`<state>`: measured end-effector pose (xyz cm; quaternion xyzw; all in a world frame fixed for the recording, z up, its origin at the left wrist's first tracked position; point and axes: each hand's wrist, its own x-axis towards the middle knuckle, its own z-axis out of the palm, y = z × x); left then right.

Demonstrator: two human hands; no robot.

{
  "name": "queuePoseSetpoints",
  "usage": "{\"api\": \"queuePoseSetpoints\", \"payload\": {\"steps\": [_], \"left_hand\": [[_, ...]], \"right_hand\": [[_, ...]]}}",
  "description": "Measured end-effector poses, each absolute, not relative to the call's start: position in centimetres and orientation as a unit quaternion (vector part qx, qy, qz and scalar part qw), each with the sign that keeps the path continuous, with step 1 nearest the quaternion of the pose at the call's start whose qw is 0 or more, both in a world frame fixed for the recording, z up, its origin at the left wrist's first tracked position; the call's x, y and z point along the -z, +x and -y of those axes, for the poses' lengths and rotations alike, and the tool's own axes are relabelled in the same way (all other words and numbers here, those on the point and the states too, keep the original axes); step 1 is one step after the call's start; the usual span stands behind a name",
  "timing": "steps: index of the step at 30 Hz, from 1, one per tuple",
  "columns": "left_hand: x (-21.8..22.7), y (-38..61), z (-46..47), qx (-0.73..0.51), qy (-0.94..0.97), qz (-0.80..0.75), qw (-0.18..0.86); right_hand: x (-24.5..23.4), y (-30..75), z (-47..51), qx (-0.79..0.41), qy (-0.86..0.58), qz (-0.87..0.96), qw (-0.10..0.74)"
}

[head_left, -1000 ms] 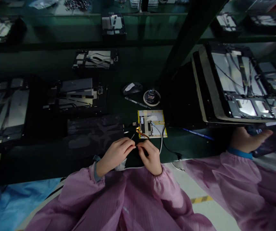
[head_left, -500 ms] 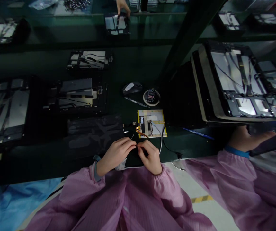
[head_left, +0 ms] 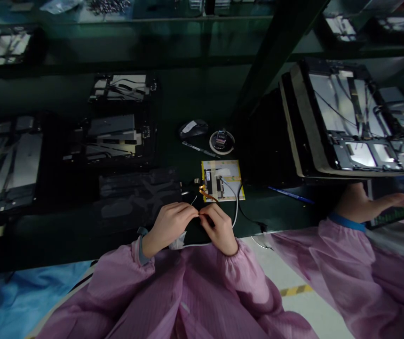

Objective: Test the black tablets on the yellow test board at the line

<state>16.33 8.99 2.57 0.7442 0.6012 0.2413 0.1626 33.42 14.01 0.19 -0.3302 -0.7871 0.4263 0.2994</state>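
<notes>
My left hand [head_left: 170,227] and my right hand [head_left: 220,230] meet fingertip to fingertip over the near part of the bench. Both are closed in a pinch, and whatever lies between the fingertips is too small to make out. Just beyond them, an orange flex cable [head_left: 207,194] curves from a white and yellow panel [head_left: 225,168] towards my right fingers. A white cable [head_left: 236,207] and a black cable run from the panel. Left of it lies a dark flat panel [head_left: 138,193] with lighter smooth patches.
Beyond the panel are a black mouse [head_left: 194,129], a grey pen [head_left: 199,149] and a round dish [head_left: 222,142]. Opened tablets [head_left: 112,136] lie leftward; a tall stack [head_left: 352,108] stands right, near a blue pen [head_left: 289,194]. A co-worker's hand [head_left: 359,205] is at the right.
A hand and the device under it at the far shelf are gone from view. At the right edge, more of a co-worker's other hand shows. My own hands have hardly moved.
</notes>
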Motion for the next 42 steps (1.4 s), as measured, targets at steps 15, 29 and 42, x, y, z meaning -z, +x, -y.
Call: {"api": "queuePoseSetpoints", "payload": {"steps": [15,29,42], "left_hand": [[-2.9,16.8,-9.1,-0.242,0.723,-0.617,0.195],[-2.0,17.4,-9.2,-0.215,0.718,-0.643,0.158],[-2.7,17.2,-8.8,-0.294,0.687,-0.623,0.232]], "right_hand": [[-0.3,33.1,-13.8,-0.408,-0.364,0.783,0.297],[0.4,32.9,-13.5,-0.383,-0.371,0.798,0.281],[-2.8,36.7,-21.4,-0.224,-0.464,0.786,0.343]]}}
